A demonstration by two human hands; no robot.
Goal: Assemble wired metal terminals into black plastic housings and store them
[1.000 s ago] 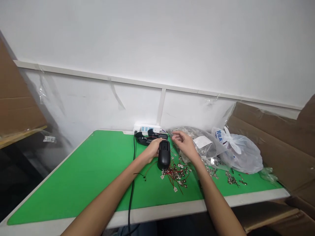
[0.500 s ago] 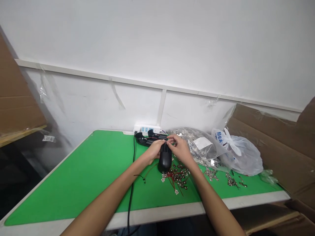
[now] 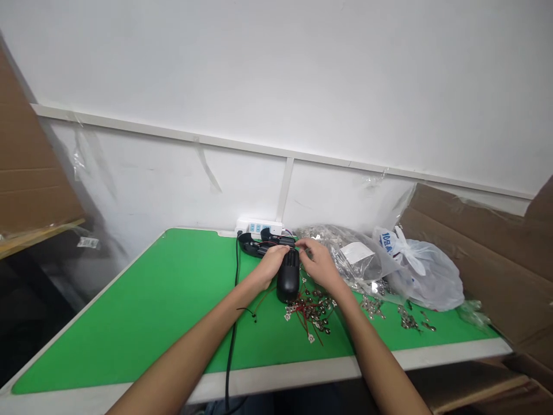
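Observation:
A rounded black plastic housing [image 3: 288, 282] stands near the middle of the green work surface, its slotted end pointing away from me. My left hand [image 3: 272, 265] grips its left side near the far end. At the right of that same end is my right hand [image 3: 314, 259], fingers bent in towards the thumb; whatever is between the fingertips is too small to make out. Just beyond lie more black housings [image 3: 253, 245] with thin wires. Red wires and small round metal parts [image 3: 317, 308] are heaped right of the housing's near end.
A white power strip [image 3: 259, 226] sits against the wall. A black cable [image 3: 232, 340] runs over the front edge. To the right are a clear bag of metal parts [image 3: 345, 253], a tied white bag [image 3: 427, 276] and loose metal pieces [image 3: 408, 318]. Cardboard [image 3: 466, 242] stands at the right.
My right fingertips have shifted slightly right of the housing's far end. The left hand keeps its grip on the housing. The view has moved a little.

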